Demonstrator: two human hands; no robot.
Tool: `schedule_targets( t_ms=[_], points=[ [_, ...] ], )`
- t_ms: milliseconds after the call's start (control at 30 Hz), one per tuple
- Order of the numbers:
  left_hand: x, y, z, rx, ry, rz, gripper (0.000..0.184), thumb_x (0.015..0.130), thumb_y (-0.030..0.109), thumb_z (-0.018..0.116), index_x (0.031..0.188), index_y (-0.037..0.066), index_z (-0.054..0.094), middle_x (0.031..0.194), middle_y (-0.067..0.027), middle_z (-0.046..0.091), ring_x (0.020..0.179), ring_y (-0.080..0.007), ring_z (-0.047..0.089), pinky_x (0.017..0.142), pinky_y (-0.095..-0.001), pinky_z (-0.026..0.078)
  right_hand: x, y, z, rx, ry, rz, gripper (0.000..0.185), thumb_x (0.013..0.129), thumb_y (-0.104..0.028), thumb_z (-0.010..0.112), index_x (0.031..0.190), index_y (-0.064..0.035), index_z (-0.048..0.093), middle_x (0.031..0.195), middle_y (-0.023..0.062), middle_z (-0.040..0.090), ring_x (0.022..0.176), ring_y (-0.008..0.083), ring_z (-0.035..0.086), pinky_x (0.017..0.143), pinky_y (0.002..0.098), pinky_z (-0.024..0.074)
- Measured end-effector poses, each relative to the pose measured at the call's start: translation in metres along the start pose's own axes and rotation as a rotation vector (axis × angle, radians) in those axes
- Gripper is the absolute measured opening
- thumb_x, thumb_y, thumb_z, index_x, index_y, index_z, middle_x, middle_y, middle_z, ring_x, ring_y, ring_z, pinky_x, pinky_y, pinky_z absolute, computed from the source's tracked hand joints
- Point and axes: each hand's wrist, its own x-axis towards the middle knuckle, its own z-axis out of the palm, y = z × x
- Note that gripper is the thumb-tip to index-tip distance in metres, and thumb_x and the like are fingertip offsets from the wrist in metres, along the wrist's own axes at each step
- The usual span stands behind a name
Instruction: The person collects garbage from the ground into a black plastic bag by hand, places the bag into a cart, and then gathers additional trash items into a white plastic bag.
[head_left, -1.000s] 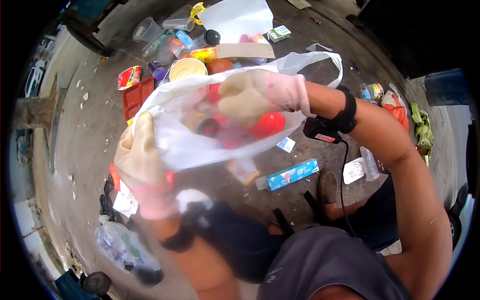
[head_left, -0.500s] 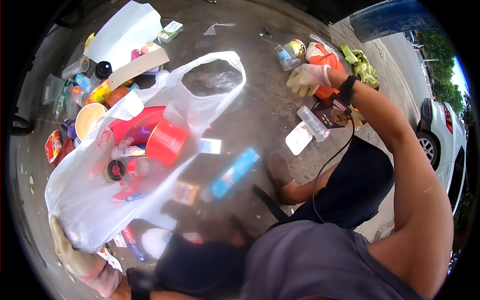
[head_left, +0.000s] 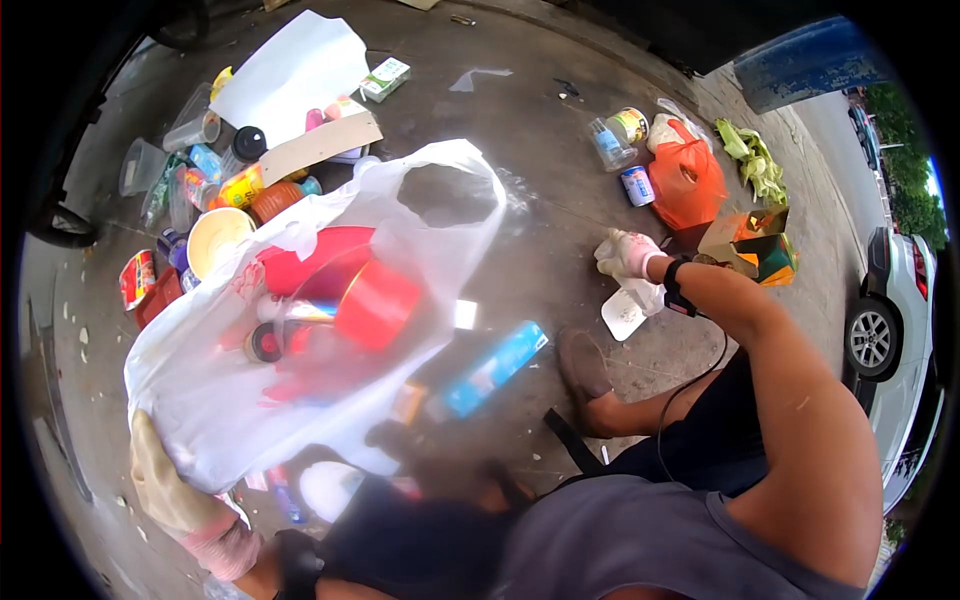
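My left hand (head_left: 172,485), in a pale glove, is closed on the near-left edge of a white plastic bag (head_left: 200,400). Inside the open bag lie a red tub (head_left: 380,305), a red basin (head_left: 315,255) and several smaller containers, partly blurred through the film. My right hand (head_left: 630,255), gloved as well, is low over the ground at right with curled fingers around the upper end of a clear plastic cup (head_left: 648,296). Its fingertips are partly hidden. A white lid (head_left: 624,316) lies just below that hand.
Mixed containers are heaped beyond the bag, including a cream tub (head_left: 220,243) and cardboard strip (head_left: 322,150). A blue box (head_left: 495,370) lies before me. At right are a can (head_left: 637,187), an orange bag (head_left: 690,180), an opened carton (head_left: 750,245) and a parked car (head_left: 885,320).
My right hand has moved down from beside the orange bag to the clear cup. A blue-white can and the opened carton now show. My left hand stays on the bag; the view has shifted.
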Motion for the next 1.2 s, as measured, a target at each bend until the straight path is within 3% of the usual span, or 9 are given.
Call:
schedule_targets(
  t_ms=[67, 167, 300, 433, 600, 700, 900, 1067, 1200],
  points=[
    [0.005, 0.01, -0.005, 0.128, -0.024, 0.047, 0.039, 0.101, 0.005, 0.058, 0.138, -0.005, 0.06, 0.133, -0.0219, 0.065, 0.121, -0.0311, 0.065, 0.104, -0.0385, 0.052, 0.013, -0.035, -0.038, 0.195, 0.014, -0.18, 0.075, 0.08, -0.043, 0.078, 0.138, -0.0002, 0.057, 0.117, 0.0255, 0.072, 0.112, 0.0381, 0.07, 0.097, 0.0412, 0.0531],
    [0.015, 0.031, 0.002, -0.56, 0.028, -0.622, 0.047, 0.1, 0.009, 0.058, 0.146, 0.001, 0.054, 0.132, -0.02, 0.066, 0.121, -0.0319, 0.064, 0.106, -0.0389, 0.049, -0.02, -0.122, -0.143, 0.584, -0.122, -0.503, 0.067, 0.088, -0.032, 0.076, 0.141, 0.0026, 0.054, 0.121, 0.0122, 0.07, 0.111, 0.0195, 0.067, 0.094, 0.0337, 0.0544],
    [0.016, 0.034, -0.011, -0.892, -0.029, -0.747, 0.043, 0.095, 0.011, 0.065, 0.136, -0.002, 0.06, 0.125, -0.0212, 0.068, 0.113, -0.0334, 0.067, 0.099, -0.0387, 0.053, -0.111, -0.215, -0.256, 0.803, -0.005, -1.055, 0.066, 0.085, -0.024, 0.075, 0.143, 0.001, 0.054, 0.123, 0.0124, 0.069, 0.114, 0.0177, 0.065, 0.096, 0.037, 0.0549],
    [0.03, 0.061, -0.025, -0.98, -0.01, -0.821, 0.037, 0.097, 0.022, 0.069, 0.122, -0.006, 0.068, 0.11, -0.0134, 0.072, 0.097, -0.0217, 0.068, 0.085, -0.0334, 0.054, -0.167, -0.3, -0.268, 1.002, 0.062, -1.41, 0.099, 0.075, -0.034, 0.087, 0.153, 0.0027, 0.04, 0.141, 0.0164, 0.06, 0.131, 0.0281, 0.061, 0.112, 0.043, 0.0487],
    [0.026, 0.057, -0.018, -1.015, 0.187, -0.87, 0.021, 0.097, 0.015, 0.063, 0.085, 0.002, 0.074, 0.074, 0.0071, 0.058, 0.065, -0.0031, 0.048, 0.058, -0.0236, 0.039, -0.163, -0.42, -0.213, 0.748, 0.307, -1.831, 0.07, 0.075, -0.009, 0.079, 0.141, -0.0016, 0.057, 0.131, 0.0151, 0.067, 0.116, 0.0245, 0.066, 0.101, 0.0354, 0.0523],
    [0.019, 0.042, -0.019, -0.927, 0.16, -0.87, 0.033, 0.096, 0.023, 0.069, 0.11, -0.006, 0.075, 0.101, -0.0055, 0.074, 0.087, -0.0121, 0.065, 0.077, -0.0284, 0.052, -0.122, -0.447, -0.162, 0.555, 0.436, -1.758, 0.068, 0.078, -0.013, 0.077, 0.142, -0.0025, 0.054, 0.136, 0.0208, 0.062, 0.121, 0.0317, 0.064, 0.104, 0.0389, 0.0503],
    [0.026, 0.048, -0.025, -0.917, 0.149, -0.971, 0.029, 0.094, 0.018, 0.07, 0.109, -0.006, 0.075, 0.102, -0.0074, 0.075, 0.088, -0.013, 0.066, 0.079, -0.0282, 0.053, -0.089, -0.376, -0.216, 0.283, 0.352, -1.725, 0.055, 0.087, -0.008, 0.066, 0.14, -0.0012, 0.056, 0.141, 0.0221, 0.06, 0.127, 0.0342, 0.061, 0.11, 0.0418, 0.0472],
    [0.025, 0.055, -0.021, -0.877, 0.139, -0.987, 0.033, 0.096, 0.019, 0.07, 0.117, -0.007, 0.072, 0.102, -0.0089, 0.074, 0.086, -0.0151, 0.067, 0.079, -0.0297, 0.054, -0.075, -0.249, -0.234, 0.606, 0.245, -1.139, 0.037, 0.098, -0.007, 0.06, 0.134, 0.0025, 0.064, 0.127, 0.0115, 0.07, 0.115, 0.0143, 0.064, 0.101, 0.031, 0.0506],
    [0.014, 0.046, -0.018, -0.916, 0.182, -0.877, 0.031, 0.1, 0.018, 0.062, 0.115, -0.008, 0.07, 0.1, -0.0082, 0.071, 0.088, -0.0156, 0.066, 0.078, -0.0302, 0.055, -0.04, -0.137, -0.223, 0.823, 0.714, -0.585, 0.035, 0.095, -0.016, 0.069, 0.128, -0.0029, 0.07, 0.116, 0.0047, 0.074, 0.101, 0.0089, 0.065, 0.088, 0.0264, 0.0535]
  ],
)
